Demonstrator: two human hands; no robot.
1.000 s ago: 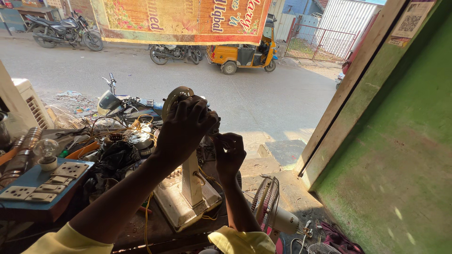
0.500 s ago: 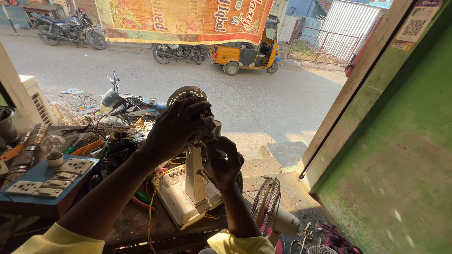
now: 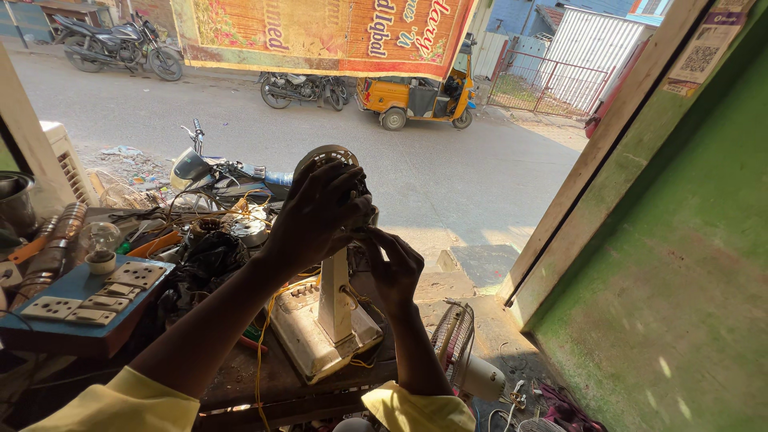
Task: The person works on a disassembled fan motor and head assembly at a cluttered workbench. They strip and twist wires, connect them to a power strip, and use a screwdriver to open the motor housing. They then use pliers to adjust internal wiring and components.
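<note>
White fan stand on cluttered bench; left hand clasps motor head, right hand fingers half-curled beside; switchboard left.

I see a table fan — off-white, grimy, no guard, upright w/ its base on the workbench edge.

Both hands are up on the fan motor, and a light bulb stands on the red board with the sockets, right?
Not quite. The head view shows the board is blue, not red. The light bulb stands on it, and the left hand and right hand are up at the fan motor.
</note>
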